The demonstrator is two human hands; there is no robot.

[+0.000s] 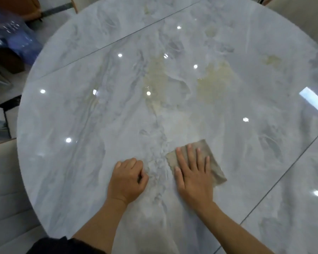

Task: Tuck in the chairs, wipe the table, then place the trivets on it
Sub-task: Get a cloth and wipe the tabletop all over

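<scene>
A round, glossy grey marble table [81, 110] fills the view. A beige folded cloth [216, 166] lies flat on it near the front edge. My right hand [193, 173] presses palm-down on the cloth with its fingers spread. To its left, my left hand [127, 180] rests on the bare tabletop as a loose fist, holding nothing. A cream chair [6, 189] stands at the table's left edge. No trivets are in view.
Ceiling lights reflect as bright spots on the tabletop, and straight seam lines cross it at the back left and the right. A blue plastic bag [17, 37] and dark furniture stand on the floor at the far left. Another pale chair [301, 17] shows at the top right.
</scene>
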